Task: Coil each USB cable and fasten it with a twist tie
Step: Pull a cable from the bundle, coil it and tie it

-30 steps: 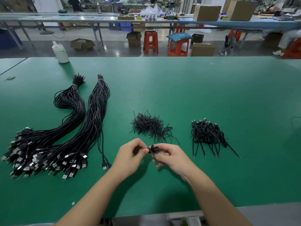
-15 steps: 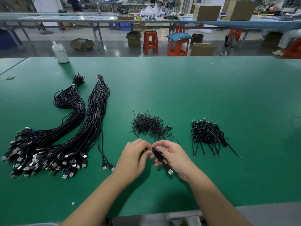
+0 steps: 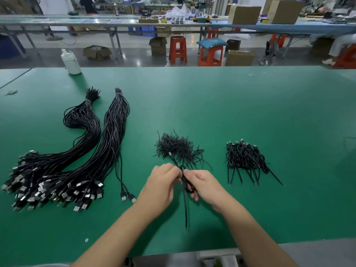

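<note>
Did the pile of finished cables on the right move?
No. The finished cable pile sits in the same spot beside the twist tie heap on the green table.

Surface: matt green, smooth, mat-like covering. Cable bundles left of frame: black sheathing with slight sheen; plugs at lower left have shiny metal shells on black plastic. Twist ties at centre: thin, black, matt. Bottle upper left: white plastic, smooth. Stools at top: glossy red-orange plastic. Boxes upper right: brown cardboard, matt. Floor: grey, polished, reflective.
</note>
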`<state>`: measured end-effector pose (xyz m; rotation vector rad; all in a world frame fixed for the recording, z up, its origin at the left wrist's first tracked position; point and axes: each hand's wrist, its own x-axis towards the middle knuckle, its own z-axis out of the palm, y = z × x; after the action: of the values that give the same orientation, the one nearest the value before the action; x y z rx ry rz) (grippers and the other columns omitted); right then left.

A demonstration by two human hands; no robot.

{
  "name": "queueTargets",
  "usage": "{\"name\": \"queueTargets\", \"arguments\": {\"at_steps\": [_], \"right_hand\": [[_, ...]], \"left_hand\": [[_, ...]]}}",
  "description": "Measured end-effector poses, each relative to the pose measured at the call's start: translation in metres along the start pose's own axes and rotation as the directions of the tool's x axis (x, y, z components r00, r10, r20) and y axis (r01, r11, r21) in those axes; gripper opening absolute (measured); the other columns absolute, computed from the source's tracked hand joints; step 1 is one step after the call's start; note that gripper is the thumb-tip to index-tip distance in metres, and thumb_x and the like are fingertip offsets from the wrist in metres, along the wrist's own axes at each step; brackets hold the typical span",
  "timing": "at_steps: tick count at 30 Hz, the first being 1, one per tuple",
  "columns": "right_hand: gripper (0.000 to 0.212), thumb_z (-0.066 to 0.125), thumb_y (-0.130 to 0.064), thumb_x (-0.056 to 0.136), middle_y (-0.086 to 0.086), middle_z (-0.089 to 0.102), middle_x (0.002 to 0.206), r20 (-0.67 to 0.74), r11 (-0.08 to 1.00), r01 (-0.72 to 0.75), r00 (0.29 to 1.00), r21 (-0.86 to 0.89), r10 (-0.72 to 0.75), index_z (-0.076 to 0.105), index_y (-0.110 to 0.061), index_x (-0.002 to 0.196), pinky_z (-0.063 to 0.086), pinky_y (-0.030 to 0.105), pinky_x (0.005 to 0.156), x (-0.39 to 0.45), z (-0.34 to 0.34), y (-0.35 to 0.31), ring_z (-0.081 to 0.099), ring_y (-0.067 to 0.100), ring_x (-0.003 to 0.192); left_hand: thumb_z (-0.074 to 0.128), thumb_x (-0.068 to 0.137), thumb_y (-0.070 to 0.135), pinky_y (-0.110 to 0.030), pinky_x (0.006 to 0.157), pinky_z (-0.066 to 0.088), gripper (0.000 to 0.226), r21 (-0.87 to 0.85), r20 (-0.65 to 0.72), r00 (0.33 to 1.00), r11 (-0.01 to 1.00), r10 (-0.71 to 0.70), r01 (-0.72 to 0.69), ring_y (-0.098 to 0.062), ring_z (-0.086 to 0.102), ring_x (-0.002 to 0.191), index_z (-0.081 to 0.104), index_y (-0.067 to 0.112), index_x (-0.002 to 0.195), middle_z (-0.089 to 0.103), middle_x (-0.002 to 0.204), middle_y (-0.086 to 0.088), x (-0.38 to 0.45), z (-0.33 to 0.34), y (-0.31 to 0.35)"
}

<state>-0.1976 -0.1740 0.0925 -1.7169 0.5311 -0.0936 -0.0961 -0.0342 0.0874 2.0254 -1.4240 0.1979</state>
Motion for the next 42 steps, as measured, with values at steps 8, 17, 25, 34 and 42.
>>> {"name": "queueTargets", "arguments": {"at_steps": [8, 17, 25, 34, 42], "right_hand": [[0.031, 0.058, -0.032, 0.099, 0.0, 0.061, 0.06, 0.108, 0.97, -0.225, 0.971, 0.09, 0.215, 0.065, -0.006, 0.084, 0.044, 0.021, 0.047, 0.008, -0.019, 0.016, 0.052, 0.01, 0.047], [0.027, 0.061, -0.039, 0.096, -0.003, 0.064, 0.058, -0.243, 0.902, -0.279, 0.948, -0.33, 0.204, 0.071, -0.014, 0.093, 0.047, 0.019, 0.049, 0.032, -0.118, -0.006, 0.054, 0.007, 0.043], [0.042, 0.054, -0.036, 0.101, 0.01, 0.067, 0.065, -0.541, 0.678, -0.532, 0.809, -0.507, 0.23, 0.069, 0.001, 0.09, 0.055, 0.031, 0.062, 0.047, -0.217, -0.01, 0.061, 0.023, 0.053], [0.036, 0.053, -0.033, 0.102, 0.014, 0.069, 0.096, -0.579, 0.445, -0.598, 0.791, -0.666, 0.198, 0.066, 0.0, 0.107, 0.054, 0.039, 0.083, 0.057, -0.223, 0.036, 0.064, 0.031, 0.09], [0.027, 0.05, -0.027, 0.1, 0.0, 0.065, 0.08, -0.448, 0.677, -0.209, 0.872, -0.705, -0.198, 0.063, -0.018, 0.079, 0.043, 0.03, 0.054, 0.059, -0.123, 0.018, 0.058, 0.022, 0.068]], "left_hand": [[0.068, 0.08, 0.004, -0.031, 0.075, 0.039, 0.021, 0.266, 0.0, 0.974, 0.939, 0.227, -0.219, -0.021, 0.05, 0.08, 0.067, 0.013, 0.098, 0.06, 0.096, -0.005, -0.007, 0.035, -0.029], [0.066, 0.08, 0.01, -0.039, 0.078, 0.046, 0.027, 0.335, 0.02, 0.975, 0.921, -0.221, 0.202, -0.029, 0.056, 0.096, 0.063, 0.007, 0.107, 0.059, 0.108, -0.01, -0.011, 0.05, -0.076], [0.065, 0.078, 0.01, -0.037, 0.075, 0.047, 0.016, 0.34, 0.0, 0.967, 0.909, -0.256, 0.241, -0.025, 0.053, 0.09, 0.066, 0.008, 0.094, 0.058, 0.1, -0.007, -0.014, 0.058, -0.082], [0.052, 0.08, 0.016, -0.038, 0.075, 0.047, 0.02, 0.33, -0.022, 0.966, 0.91, -0.257, 0.25, -0.024, 0.051, 0.087, 0.066, 0.01, 0.092, 0.057, 0.096, -0.004, -0.014, 0.059, -0.082], [0.064, 0.078, 0.011, -0.036, 0.074, 0.046, 0.013, 0.348, -0.011, 0.964, 0.903, -0.267, 0.254, -0.023, 0.05, 0.086, 0.065, 0.01, 0.091, 0.057, 0.094, -0.004, -0.014, 0.058, -0.081]]}}
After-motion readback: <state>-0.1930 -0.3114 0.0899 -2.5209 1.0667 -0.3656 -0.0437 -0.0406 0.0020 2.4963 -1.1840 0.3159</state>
